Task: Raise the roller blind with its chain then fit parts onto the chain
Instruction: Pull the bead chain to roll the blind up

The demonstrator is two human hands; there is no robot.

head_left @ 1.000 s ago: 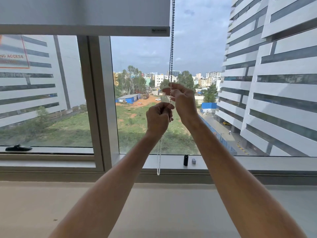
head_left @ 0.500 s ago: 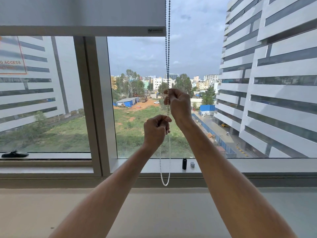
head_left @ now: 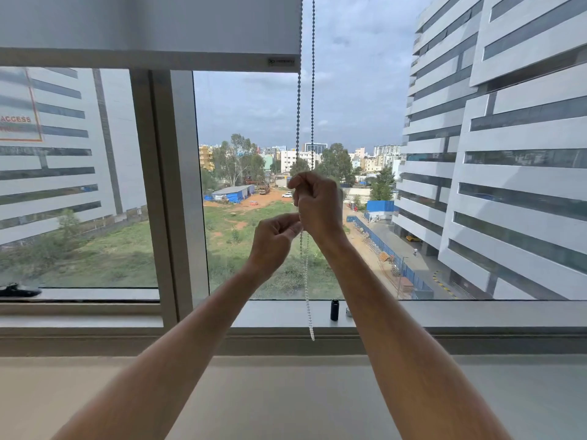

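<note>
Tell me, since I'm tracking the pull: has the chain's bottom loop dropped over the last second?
Yes. The chain's loop now hangs below the window sill; a second ago its bottom was level with the sill.

Bright, flat daylight pours in through the window (head_left: 349,154) under an overcast sky, leaving no hard shadows. Forearms at the bottom of the frame are evenly lit. Wide-angle bending bows lines near the edges; the far left looks slightly soft.
</note>
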